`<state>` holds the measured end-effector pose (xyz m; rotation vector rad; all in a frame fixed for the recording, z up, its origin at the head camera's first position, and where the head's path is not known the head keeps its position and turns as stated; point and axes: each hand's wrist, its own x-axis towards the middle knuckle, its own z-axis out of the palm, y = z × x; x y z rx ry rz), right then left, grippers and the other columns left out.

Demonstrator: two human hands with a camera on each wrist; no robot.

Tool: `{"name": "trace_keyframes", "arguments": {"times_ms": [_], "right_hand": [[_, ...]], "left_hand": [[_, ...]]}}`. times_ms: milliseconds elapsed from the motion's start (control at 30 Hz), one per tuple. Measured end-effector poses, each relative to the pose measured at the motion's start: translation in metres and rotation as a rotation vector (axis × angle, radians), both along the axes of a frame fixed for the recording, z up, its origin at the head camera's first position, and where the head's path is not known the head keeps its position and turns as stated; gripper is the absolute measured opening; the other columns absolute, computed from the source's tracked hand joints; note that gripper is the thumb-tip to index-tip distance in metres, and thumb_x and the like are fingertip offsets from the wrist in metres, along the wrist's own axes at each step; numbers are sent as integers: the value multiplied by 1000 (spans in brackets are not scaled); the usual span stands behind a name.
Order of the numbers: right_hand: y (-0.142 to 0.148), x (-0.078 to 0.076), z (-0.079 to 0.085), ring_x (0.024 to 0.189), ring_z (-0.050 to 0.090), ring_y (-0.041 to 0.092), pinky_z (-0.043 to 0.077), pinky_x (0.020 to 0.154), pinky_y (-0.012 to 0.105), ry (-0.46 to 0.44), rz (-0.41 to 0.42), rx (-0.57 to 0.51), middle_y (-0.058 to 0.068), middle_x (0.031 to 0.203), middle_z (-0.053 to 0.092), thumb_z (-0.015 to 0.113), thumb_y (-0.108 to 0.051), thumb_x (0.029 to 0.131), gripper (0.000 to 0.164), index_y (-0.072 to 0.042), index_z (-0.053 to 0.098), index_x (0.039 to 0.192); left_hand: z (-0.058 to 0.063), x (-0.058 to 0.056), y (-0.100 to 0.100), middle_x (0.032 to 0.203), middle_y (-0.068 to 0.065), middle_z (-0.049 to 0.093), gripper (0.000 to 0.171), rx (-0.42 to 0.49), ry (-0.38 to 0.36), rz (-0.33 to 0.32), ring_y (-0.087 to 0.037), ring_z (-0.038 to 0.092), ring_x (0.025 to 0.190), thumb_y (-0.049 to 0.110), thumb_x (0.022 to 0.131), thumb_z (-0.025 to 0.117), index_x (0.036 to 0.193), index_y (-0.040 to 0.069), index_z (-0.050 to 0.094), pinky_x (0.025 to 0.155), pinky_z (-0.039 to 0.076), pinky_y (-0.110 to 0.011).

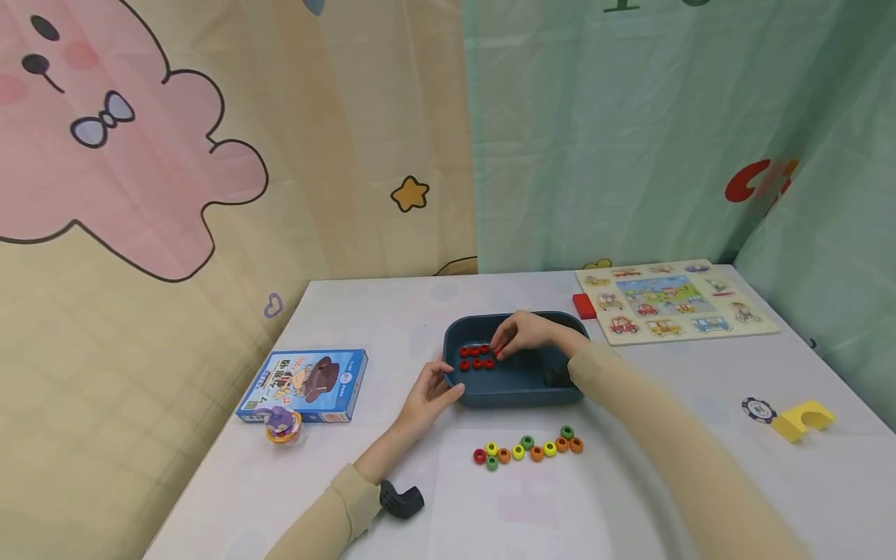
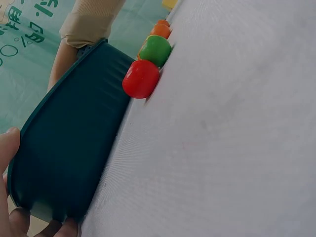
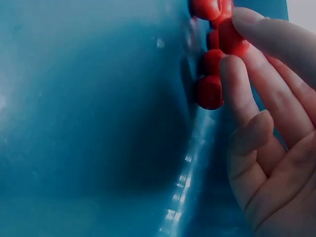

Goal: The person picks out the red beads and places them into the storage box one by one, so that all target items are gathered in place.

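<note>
A dark blue-green tray (image 1: 514, 398) stands on the table. My left hand (image 1: 425, 400) holds its near left corner, thumb and fingers spread round the wall and rim. Inside the tray, red beads (image 1: 476, 363) lie in two short rows toward the left. My right hand (image 1: 530, 333) reaches into the tray and pinches a red bead (image 3: 231, 38) between thumb and finger, right beside those rows. In front of the tray runs a zigzag line of red, yellow, green and orange beads (image 1: 537, 453); its red bead (image 2: 141, 79) shows large in the left wrist view.
A blue box (image 1: 308, 381) and a small purple toy (image 1: 282, 422) sit at the left. Back right lie a wooden puzzle board (image 1: 616, 281) and a red block (image 1: 584, 306). A chip (image 1: 758, 410) and yellow arch block (image 1: 801, 420) are far right.
</note>
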<state>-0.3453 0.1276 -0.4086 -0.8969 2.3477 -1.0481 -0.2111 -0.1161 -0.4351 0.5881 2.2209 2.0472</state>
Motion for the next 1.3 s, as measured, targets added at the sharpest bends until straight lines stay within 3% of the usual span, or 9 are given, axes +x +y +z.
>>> {"name": "trace_keyframes", "arguments": {"times_ms": [467,667,833,1000,1100,1300], "right_hand": [[-3,4,-3,81,62,12,51,75,28,-9,18,73,1,88,67,72,-9,74,20,-8,68,93],[-2,4,4,84,62,13,51,76,28,-9,22,45,2,91,66,72,-9,74,23,-8,67,96],[0,10,37,87,62,15,51,75,29,44,43,-26,5,98,65,71,-10,75,28,-5,65,102],[1,26,83,88,61,21,51,75,33,125,81,-141,11,104,63,70,-13,77,34,-2,62,108],[3,37,102,85,61,20,52,71,33,157,89,-202,8,105,62,69,-17,78,34,-5,62,109],[0,78,125,80,60,16,51,63,31,277,103,-288,-1,100,63,68,-16,80,27,-12,64,106]], "left_hand": [[-1,-1,-1,144,-18,17,43,-22,-17,8,-25,22,130,15,86,60,117,-4,37,102,27,-37],[-1,0,-1,144,-18,17,42,-24,-5,-2,-26,22,131,16,86,59,116,-4,37,102,27,-37],[0,1,-1,144,-19,17,39,-15,1,-5,-26,22,130,14,87,59,115,-3,38,102,27,-38],[-1,0,-1,144,-19,18,39,-16,4,-3,-26,23,130,13,87,58,116,-3,38,103,27,-38],[-1,0,-1,144,-19,18,39,-12,9,-6,-26,24,130,11,87,58,115,-4,38,102,27,-39],[0,1,-1,144,-20,16,40,-7,13,-16,-29,22,130,10,87,58,116,-7,36,103,26,-40]]}}
